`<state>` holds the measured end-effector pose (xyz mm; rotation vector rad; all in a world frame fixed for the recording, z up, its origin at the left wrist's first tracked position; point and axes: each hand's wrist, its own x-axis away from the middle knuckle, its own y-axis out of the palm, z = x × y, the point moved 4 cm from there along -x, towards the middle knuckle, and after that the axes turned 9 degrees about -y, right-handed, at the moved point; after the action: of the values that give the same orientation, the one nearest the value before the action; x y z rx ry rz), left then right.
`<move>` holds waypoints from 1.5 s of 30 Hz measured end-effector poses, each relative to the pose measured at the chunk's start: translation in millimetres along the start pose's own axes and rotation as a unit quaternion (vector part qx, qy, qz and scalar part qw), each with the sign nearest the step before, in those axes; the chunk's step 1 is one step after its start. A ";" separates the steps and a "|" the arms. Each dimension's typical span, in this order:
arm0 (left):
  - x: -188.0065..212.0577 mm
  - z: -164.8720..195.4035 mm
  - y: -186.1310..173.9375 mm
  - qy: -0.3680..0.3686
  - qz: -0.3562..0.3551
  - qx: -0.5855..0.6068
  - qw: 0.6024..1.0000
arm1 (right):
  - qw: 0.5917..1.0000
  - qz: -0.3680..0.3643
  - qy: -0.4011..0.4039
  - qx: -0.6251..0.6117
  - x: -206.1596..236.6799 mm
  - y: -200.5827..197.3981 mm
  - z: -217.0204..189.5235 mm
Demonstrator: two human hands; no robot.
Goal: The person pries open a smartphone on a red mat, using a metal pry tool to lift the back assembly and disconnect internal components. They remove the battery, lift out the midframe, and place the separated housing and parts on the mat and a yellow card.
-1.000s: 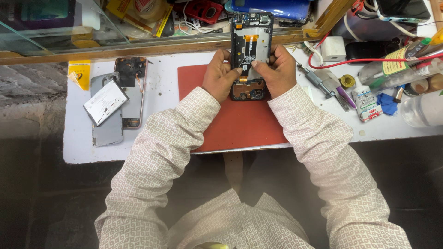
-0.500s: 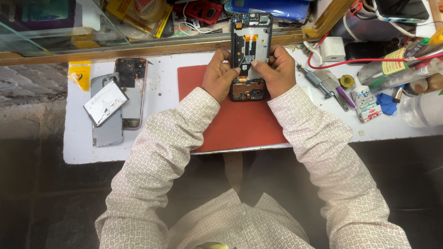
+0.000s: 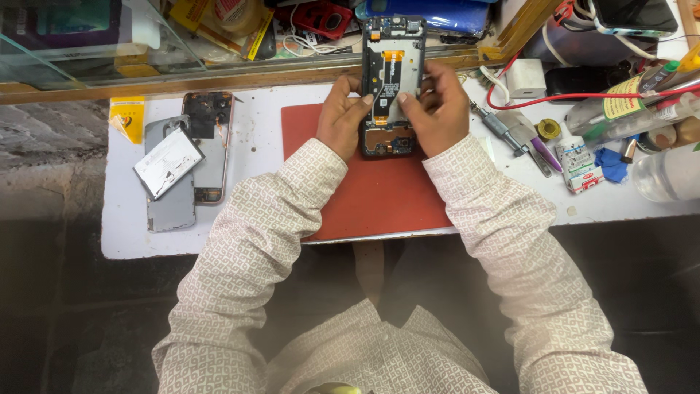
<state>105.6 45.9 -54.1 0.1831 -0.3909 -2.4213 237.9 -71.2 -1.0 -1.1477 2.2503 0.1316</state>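
Note:
An opened smartphone (image 3: 392,44) with its back off, showing dark frame and orange flex cables, is held upright above the red work mat (image 3: 372,193). My left hand (image 3: 343,117) grips its left side, thumb on the frame. My right hand (image 3: 435,108) holds the right side, its fingertips pressing on the middle of the phone near the flex cable.
At the left lie a grey back cover (image 3: 169,197), a silver battery (image 3: 168,162) and another opened phone (image 3: 208,142). To the right are a white charger (image 3: 523,79), red cable (image 3: 576,95), tweezers and tools (image 3: 510,131), a small box (image 3: 580,164), a blue cloth (image 3: 609,164), bottles (image 3: 671,171). A glass case edge (image 3: 95,80) runs behind.
My right hand's fingers have shifted inward onto the middle of the phone. The phone and my left hand have stayed in nearly the same place.

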 end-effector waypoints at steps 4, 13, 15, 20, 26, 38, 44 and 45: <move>-4.2 1.7 -7.1 0.029 0.017 0.028 0.999 | 0.963 -0.008 -0.184 0.195 3.4 -5.0 -35.3; -1.7 2.6 -7.8 0.038 0.035 -0.018 0.998 | 0.882 -0.170 -0.359 0.253 10.4 13.3 -54.9; -0.5 6.5 -6.6 0.035 0.045 -0.045 0.997 | 0.876 -0.178 -0.364 0.262 10.5 14.2 -55.4; 4.9 12.1 -4.2 0.012 0.055 -0.088 0.995 | 0.876 -0.178 -0.357 0.270 11.4 15.1 -55.6; 4.8 13.1 -4.0 0.005 0.062 -0.109 0.992 | 0.869 -0.187 -0.357 0.286 12.8 16.0 -55.6; 8.5 19.3 -2.6 0.001 0.088 -0.183 0.979 | 0.850 -0.164 -0.377 0.329 19.3 21.2 -56.6; 9.2 21.8 -1.2 0.027 0.077 -0.174 0.981 | 0.851 -0.176 -0.369 0.329 20.9 23.3 -50.3; 9.2 21.3 -1.3 0.020 0.079 -0.179 0.980 | 0.852 -0.172 -0.372 0.324 20.8 23.3 -49.7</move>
<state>92.8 45.9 -34.7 0.0387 0.0519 -2.2807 187.6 -88.5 23.8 -0.8801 1.2207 -0.2726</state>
